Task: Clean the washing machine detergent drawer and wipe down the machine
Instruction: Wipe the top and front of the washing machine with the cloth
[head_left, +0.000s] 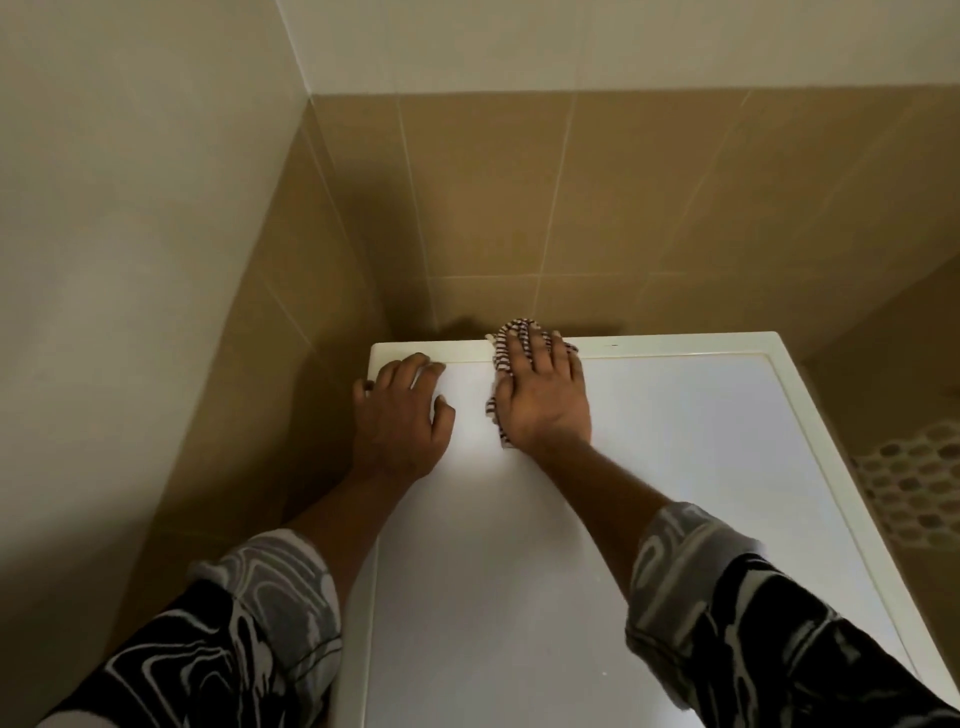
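— Where's the striped cloth (511, 340)?
— At the back edge of the washing machine top (675, 441), under the right hand (543, 395), whose spread fingers press rather than grip. The left hand (400, 415) rests nearby, holding nothing.
— Handling?
— Soft and limp; it likely bunches, so palm it flat.

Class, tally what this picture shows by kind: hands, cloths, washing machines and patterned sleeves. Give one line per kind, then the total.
Hands: 2, left hand and right hand
Cloths: 1, striped cloth
Machines: 1, washing machine
Sleeves: 2, left sleeve and right sleeve
Total: 6
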